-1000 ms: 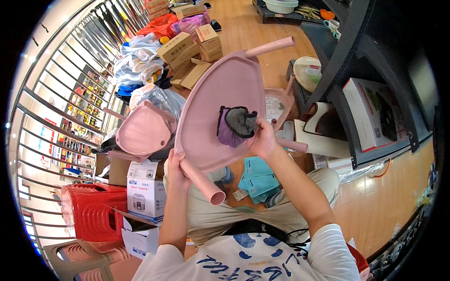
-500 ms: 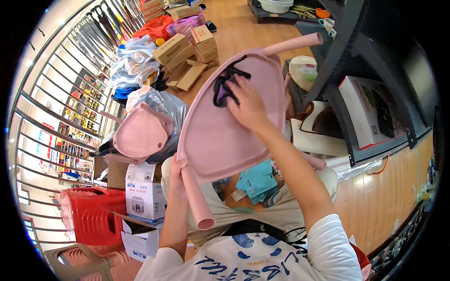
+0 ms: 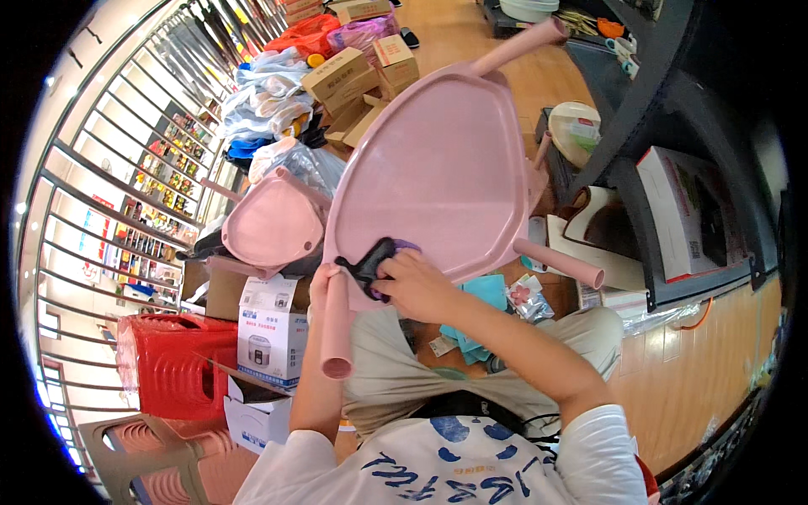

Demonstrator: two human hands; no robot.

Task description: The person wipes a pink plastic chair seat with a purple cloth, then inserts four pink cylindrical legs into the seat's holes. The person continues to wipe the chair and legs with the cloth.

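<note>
Tilted above my lap is a pink plastic shelf tier (image 3: 429,160), shaped like a rounded triangle with a raised rim and tube-like legs at its corners. My left hand (image 3: 321,288) is wrapped round the near-left corner, by the top of a hollow pink leg (image 3: 337,332). A dark cloth (image 3: 366,268), black with purple, is bunched under the curled fingers of my right hand (image 3: 411,284). It presses on the tray's near-left end, close beside my left hand. Part of the cloth is hidden by the fingers.
A similar pink shelf (image 3: 273,223) rests at the left, beside a white appliance box (image 3: 271,332) and red stacked stools (image 3: 172,366). Cardboard boxes (image 3: 341,80) lie farther off. Teal packets (image 3: 480,295) are on the floor between my legs. Dark shelving (image 3: 673,126) stands at the right.
My right hand has brought the cloth from the tray's far part down to its near-left corner. The tray has turned slightly in view; my left hand keeps its hold at the corner.
</note>
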